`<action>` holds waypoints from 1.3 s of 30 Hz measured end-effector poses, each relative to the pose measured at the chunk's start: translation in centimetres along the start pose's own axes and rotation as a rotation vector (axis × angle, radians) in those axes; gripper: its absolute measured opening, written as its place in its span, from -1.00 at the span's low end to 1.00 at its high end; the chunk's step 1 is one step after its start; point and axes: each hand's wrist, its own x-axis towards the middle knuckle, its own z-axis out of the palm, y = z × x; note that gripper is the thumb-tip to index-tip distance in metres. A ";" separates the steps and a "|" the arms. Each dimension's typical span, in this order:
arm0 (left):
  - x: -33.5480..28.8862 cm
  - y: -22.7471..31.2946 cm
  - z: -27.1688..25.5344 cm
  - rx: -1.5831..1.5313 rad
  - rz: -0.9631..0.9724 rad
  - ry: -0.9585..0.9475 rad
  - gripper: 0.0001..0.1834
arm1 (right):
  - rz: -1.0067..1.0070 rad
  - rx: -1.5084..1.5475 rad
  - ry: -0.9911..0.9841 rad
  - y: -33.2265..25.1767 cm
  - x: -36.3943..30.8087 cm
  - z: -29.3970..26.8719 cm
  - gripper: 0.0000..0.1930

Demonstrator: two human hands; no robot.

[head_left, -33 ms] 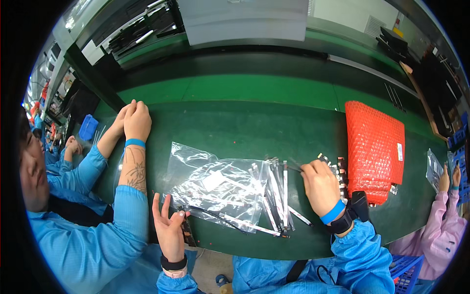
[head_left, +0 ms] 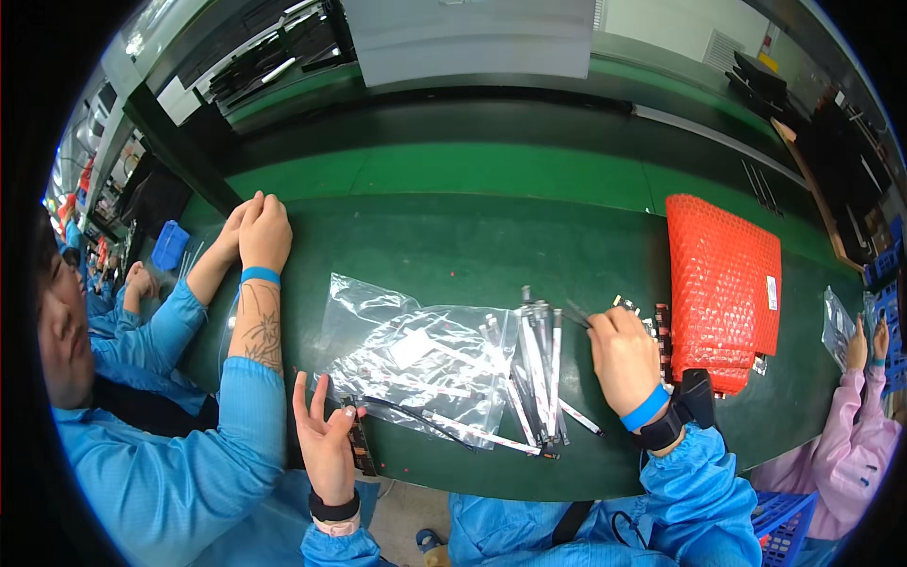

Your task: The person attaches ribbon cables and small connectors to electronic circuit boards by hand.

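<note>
My left hand (head_left: 329, 454) is closed on a narrow dark circuit board (head_left: 360, 442), pinched by thumb and finger while other fingers point up. Tweezers (head_left: 578, 315) stick out to the left from the closed fingers of my right hand (head_left: 624, 361). Left of that hand lies a loose bunch of thin white flat cables (head_left: 540, 369) with dark ends. Their left side meets a clear plastic bag (head_left: 378, 326) that has more cables in or under it. More small dark circuit boards (head_left: 663, 331) lie just right of my right hand, partly hidden by it.
A red bubble-wrap pouch (head_left: 726, 293) rests on the green table (head_left: 453, 236) at the right. At the left, a co-worker's clasped hands (head_left: 263, 231) rest on the table. Another person's pink sleeves (head_left: 841, 463) show at the far right, near blue crates (head_left: 784, 524).
My right hand has moved slightly right, the tweezers with it. The upper ends of several flat cables have shifted, and one now reaches farther up the table. My left hand stays put.
</note>
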 end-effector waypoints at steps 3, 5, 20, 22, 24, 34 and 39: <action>0.1 -0.1 0.0 0.008 0.006 -0.007 -0.21 | -0.007 -0.088 0.069 1.1 0.2 -0.2 -0.97; 0.0 -0.1 0.0 0.013 0.011 -0.011 -0.20 | 0.022 -0.146 0.086 1.4 0.4 -0.1 -0.94; 0.6 0.2 0.1 0.046 0.030 -0.033 -0.27 | -0.278 0.491 -0.092 -4.6 -0.1 -0.2 -0.82; 0.6 -0.1 -0.1 0.033 0.024 -0.029 -0.27 | -0.270 0.450 -0.101 -5.4 0.3 0.8 -0.85; 0.8 -0.3 -0.3 0.020 0.022 -0.027 -0.27 | -0.260 0.406 -0.105 -5.4 0.3 1.6 -0.88; 0.7 -0.3 -0.6 -0.044 0.011 -0.002 -0.22 | -0.185 0.035 0.182 -1.7 -0.2 -5.7 -0.84; 0.8 -0.2 -0.1 -0.044 0.003 -0.003 -0.22 | -0.036 -0.125 0.191 -1.4 -3.2 -6.1 -0.85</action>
